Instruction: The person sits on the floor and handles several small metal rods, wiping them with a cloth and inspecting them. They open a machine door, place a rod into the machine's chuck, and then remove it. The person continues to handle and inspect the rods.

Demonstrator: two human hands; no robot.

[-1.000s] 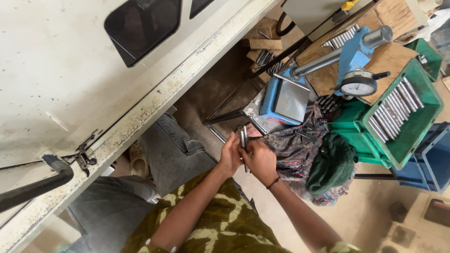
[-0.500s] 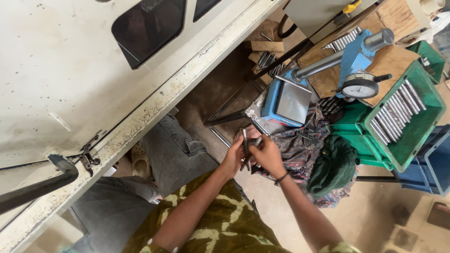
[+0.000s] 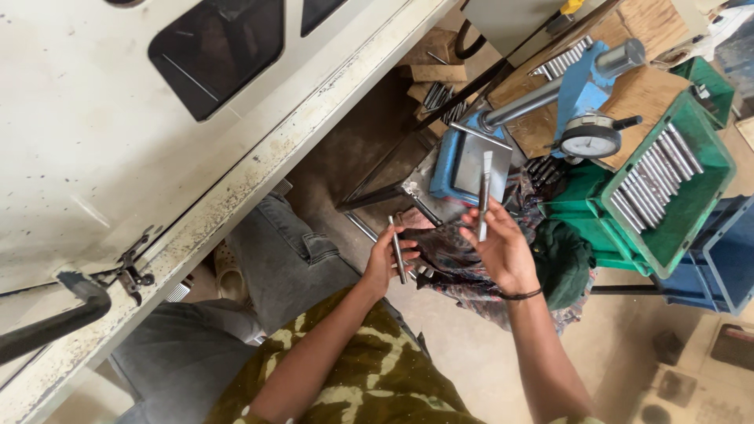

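Note:
My left hand (image 3: pixel 386 259) grips a short steel rod (image 3: pixel 397 250), held roughly upright. My right hand (image 3: pixel 503 250) holds a second, longer steel rod (image 3: pixel 484 195) between thumb and fingers, raised in front of the blue stand. The two hands are apart, over a patterned cloth (image 3: pixel 463 263). Just beyond them stands a blue dial gauge stand (image 3: pixel 585 90) with a round dial gauge (image 3: pixel 589 141) and a flat grey base plate (image 3: pixel 471 166).
A green crate (image 3: pixel 691 196) at the right holds several steel rods in rows, above a blue crate (image 3: pixel 722 259). A dark green cloth (image 3: pixel 561 263) lies beside it. A white machine body (image 3: pixel 118 141) fills the left. More rods (image 3: pixel 565 59) lie on the wooden bench behind.
Both hands were together around the rods near the middle. Now they have parted: the right hand has lifted one rod up and to the right, the left keeps the other.

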